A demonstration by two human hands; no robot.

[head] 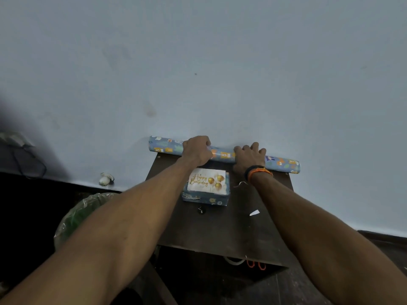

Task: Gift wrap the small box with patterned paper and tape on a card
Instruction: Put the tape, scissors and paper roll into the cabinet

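A roll of blue patterned wrapping paper [222, 154] lies along the wall at the back of the small dark table [220, 225]. My left hand [196, 151] grips the roll near its middle, fingers curled over it. To its right, my right hand [250, 157] also grips the roll, fingers over the top. In front of my hands sits the small box [206, 200], wrapped in the same blue paper. A white "Happy Birthday" card [207, 180] with gold balloons lies on top of the box.
A white paper scrap [254, 213] and a small dark item [201, 210] lie on the table. A bin lined with clear plastic [88, 212] stands to the left. Orange-handled scissors [256, 265] show below the table's front edge. A small white object [106, 178] is on the floor by the wall.
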